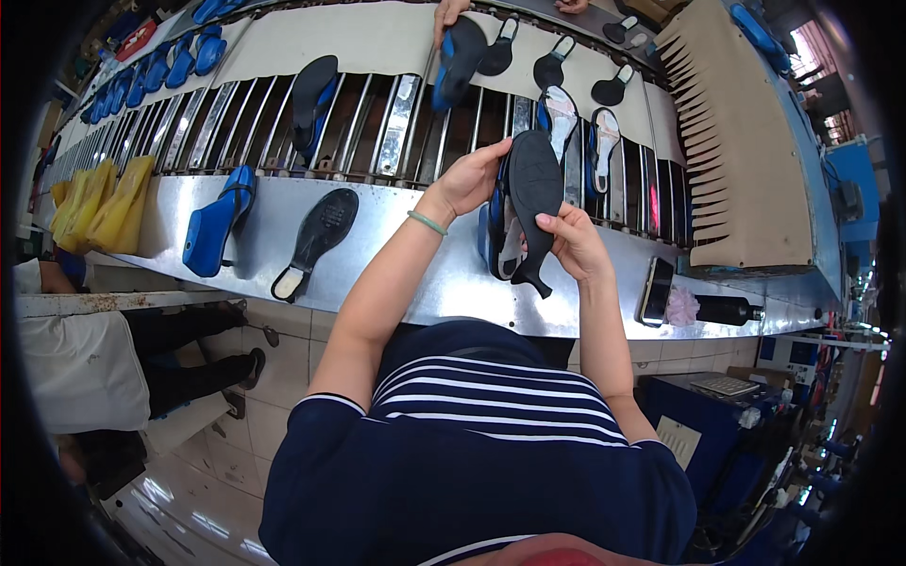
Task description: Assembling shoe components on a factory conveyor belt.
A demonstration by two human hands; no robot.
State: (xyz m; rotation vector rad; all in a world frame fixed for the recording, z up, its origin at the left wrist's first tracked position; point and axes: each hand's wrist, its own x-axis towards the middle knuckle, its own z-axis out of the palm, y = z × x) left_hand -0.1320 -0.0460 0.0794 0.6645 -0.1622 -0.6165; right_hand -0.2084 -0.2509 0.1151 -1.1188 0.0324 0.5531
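Over the metal ledge I hold a black high-heel shoe sole (535, 179) against a shoe (499, 222) with blue showing at its side. The sole's tread faces up, and its heel points down toward me. My left hand (467, 179) is closed at the toe end, gripping the shoe, its fingertips at the sole's edge. With thumb on top, my right hand (579, 247) pinches the sole near its narrow waist. Just beyond, two shoes with pale undersides, one nearer (560, 118) and one to its right (604, 151), lie on the rollers.
Left on the ledge lie a loose black sole (326, 226), a blue last (222, 222) and yellow pieces (109, 203). Across the rollers, another person's hand (450, 13) holds a blue-black shoe (460, 61). A fringed tunnel (746, 160), phone (655, 292) and black bottle (725, 310) are right.
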